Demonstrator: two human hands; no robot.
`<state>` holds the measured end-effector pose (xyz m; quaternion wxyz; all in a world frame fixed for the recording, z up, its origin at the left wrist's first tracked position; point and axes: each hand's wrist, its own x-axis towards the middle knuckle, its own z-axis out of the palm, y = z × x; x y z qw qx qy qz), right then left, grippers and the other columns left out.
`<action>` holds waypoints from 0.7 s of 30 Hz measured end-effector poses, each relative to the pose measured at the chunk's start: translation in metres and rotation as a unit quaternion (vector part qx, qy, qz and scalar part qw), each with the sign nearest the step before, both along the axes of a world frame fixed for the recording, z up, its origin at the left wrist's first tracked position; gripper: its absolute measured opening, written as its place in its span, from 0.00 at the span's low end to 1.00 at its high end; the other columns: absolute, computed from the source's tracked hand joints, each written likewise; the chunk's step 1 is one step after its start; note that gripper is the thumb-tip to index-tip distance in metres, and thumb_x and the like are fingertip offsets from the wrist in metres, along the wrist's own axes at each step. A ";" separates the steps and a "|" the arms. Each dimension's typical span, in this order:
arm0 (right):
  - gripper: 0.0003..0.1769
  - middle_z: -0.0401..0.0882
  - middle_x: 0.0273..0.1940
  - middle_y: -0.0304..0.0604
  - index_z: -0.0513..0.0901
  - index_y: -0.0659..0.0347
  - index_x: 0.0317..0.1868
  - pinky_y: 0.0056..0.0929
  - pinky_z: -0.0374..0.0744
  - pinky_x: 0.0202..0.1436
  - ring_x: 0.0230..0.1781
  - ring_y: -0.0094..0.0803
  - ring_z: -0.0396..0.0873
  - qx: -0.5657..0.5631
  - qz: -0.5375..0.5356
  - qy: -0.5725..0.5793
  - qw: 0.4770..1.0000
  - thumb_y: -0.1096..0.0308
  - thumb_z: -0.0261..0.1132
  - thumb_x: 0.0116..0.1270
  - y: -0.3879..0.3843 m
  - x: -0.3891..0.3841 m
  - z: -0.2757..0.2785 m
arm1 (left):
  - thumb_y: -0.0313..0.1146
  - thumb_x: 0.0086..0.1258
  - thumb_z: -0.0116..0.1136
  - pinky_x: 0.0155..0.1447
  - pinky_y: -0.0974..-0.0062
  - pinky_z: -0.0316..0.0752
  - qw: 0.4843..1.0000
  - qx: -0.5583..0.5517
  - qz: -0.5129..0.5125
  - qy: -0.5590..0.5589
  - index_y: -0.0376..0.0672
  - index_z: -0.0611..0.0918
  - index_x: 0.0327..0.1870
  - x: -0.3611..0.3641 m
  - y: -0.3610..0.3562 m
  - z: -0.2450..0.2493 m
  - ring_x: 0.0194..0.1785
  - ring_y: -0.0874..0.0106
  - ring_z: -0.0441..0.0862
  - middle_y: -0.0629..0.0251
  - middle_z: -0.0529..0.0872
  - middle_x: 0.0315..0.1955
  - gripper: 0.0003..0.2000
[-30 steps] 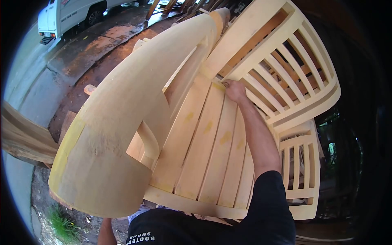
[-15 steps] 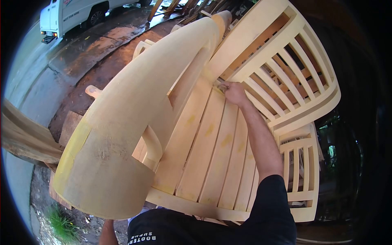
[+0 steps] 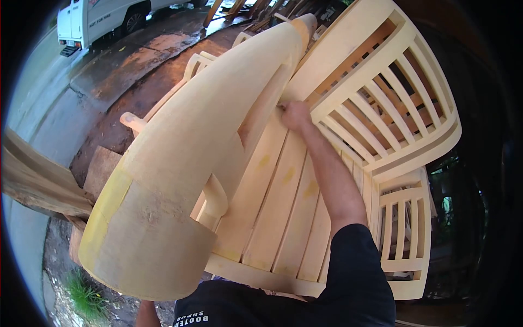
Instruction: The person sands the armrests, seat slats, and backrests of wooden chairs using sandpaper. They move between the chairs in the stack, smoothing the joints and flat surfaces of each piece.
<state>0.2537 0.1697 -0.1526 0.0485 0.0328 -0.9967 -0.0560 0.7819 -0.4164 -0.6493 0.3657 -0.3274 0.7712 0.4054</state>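
Note:
A pale wooden bench fills the middle, with a slatted seat (image 3: pixel 289 191), a curved slatted backrest (image 3: pixel 376 103) and a broad armrest (image 3: pixel 201 120) close to the camera. My right hand (image 3: pixel 297 115) is at the back corner of the seat, beside the armrest and the foot of the backrest. Its fingers are curled round something small that I cannot make out. Yellowish patches mark the seat slats and the armrest's near end. Of my left side only the forearm shows at the bottom edge; the hand is hidden below the armrest.
A white vehicle (image 3: pixel 109 22) stands at the upper left on wet paving. A rough wooden slab (image 3: pixel 43 177) juts in from the left. A smaller slatted side panel (image 3: pixel 404 229) is at the right. Grass (image 3: pixel 84 294) grows at the lower left. Timber pieces lie at the top.
My right hand has moved slightly left along the back corner, closer to the armrest. The view has shifted a little, so the bench appears lower and further right.

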 end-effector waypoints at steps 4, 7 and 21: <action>0.25 0.90 0.47 0.53 0.90 0.49 0.57 0.46 0.83 0.60 0.51 0.53 0.87 0.025 0.010 0.011 1.000 0.70 0.62 0.58 -0.003 0.021 -0.005 | 0.41 0.76 0.58 0.25 0.67 0.80 0.999 0.000 -0.011 0.032 0.38 0.85 0.45 0.016 -0.002 -0.021 0.23 0.66 0.86 0.60 0.87 0.25 0.14; 0.25 0.90 0.47 0.53 0.89 0.49 0.58 0.45 0.83 0.59 0.50 0.52 0.87 -0.064 0.054 0.019 0.996 0.71 0.63 0.59 0.024 0.026 0.007 | 0.41 0.76 0.58 0.25 0.67 0.80 0.993 -0.018 -0.060 0.103 0.38 0.85 0.45 0.023 -0.011 -0.048 0.23 0.66 0.86 0.59 0.87 0.25 0.14; 0.23 0.89 0.54 0.49 0.90 0.47 0.58 0.42 0.83 0.62 0.56 0.49 0.86 -0.045 -0.017 -0.001 0.999 0.70 0.62 0.64 0.012 -0.017 0.029 | 0.43 0.78 0.58 0.24 0.64 0.80 0.957 -0.032 -0.164 0.236 0.39 0.84 0.54 0.014 -0.039 -0.052 0.23 0.62 0.85 0.54 0.88 0.27 0.16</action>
